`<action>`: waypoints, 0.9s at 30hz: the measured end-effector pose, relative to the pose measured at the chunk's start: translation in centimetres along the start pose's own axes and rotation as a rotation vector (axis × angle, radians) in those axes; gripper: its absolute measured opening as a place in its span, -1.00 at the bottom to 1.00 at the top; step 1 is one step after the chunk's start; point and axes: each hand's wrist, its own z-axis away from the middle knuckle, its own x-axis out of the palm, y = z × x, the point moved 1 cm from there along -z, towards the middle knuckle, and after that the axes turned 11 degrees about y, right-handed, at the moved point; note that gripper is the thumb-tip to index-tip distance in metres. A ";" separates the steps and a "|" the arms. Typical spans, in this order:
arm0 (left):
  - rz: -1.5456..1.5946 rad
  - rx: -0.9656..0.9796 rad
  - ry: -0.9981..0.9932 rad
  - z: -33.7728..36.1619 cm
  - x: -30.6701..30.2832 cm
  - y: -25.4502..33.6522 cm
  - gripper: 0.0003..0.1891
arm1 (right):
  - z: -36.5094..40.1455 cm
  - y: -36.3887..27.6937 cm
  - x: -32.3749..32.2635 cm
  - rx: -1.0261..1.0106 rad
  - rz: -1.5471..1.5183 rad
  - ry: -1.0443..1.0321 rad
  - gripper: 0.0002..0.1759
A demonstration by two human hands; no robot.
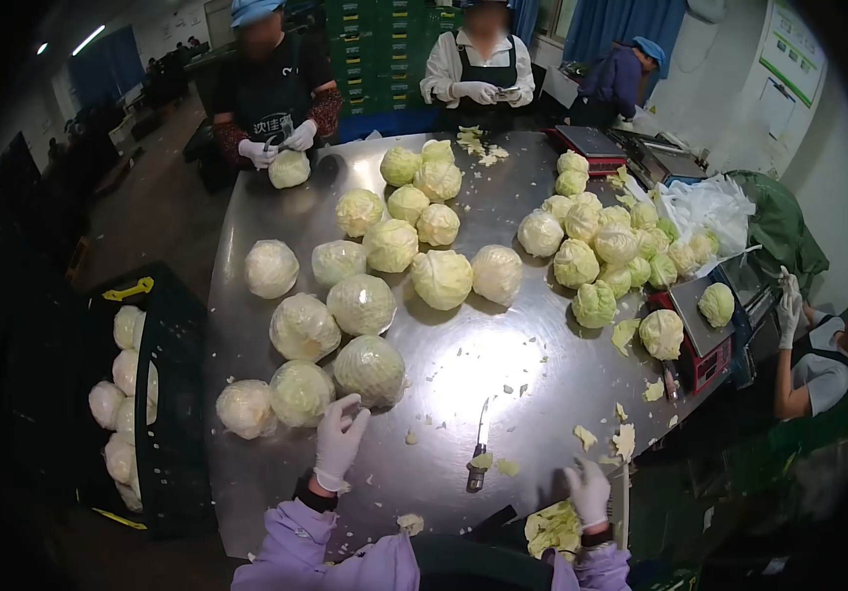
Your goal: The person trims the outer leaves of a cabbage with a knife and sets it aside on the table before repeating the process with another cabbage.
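My left hand (339,441), in a white glove, is at the table's near left with its fingers apart and nothing in it. Its fingertips are right at the lower edge of a film-wrapped cabbage (370,370). Another wrapped cabbage (302,393) lies just left of that one. My right hand (589,491), also gloved, hangs with loosely spread fingers by a container of trimmed cabbage leaves (552,528) at the near edge. Between my hands a knife (480,455) lies on the steel table (443,419), its blade pointing away from me and a leaf scrap over its handle.
More cabbages (390,245) fill the table's left and middle; a pile (616,242) lies at right. A red scale (705,335) carries one cabbage. A dark crate (163,414) of cabbages stands left. Across the table, a person (271,98) handles a cabbage. Other people work around.
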 end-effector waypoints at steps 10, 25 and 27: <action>0.385 -0.027 -0.047 -11.4 16.3 1.9 -0.13 | -1.6 -8.8 14.8 0.149 -0.185 -0.241 -0.15; 0.675 -0.417 0.048 -21.1 24.5 -2.5 -0.20 | -6.5 -4.0 5.3 0.996 -0.933 0.062 -0.74; 0.783 -0.622 -0.074 -19.3 23.9 -1.8 -0.26 | -9.7 -7.9 6.4 1.078 -1.098 0.039 -0.71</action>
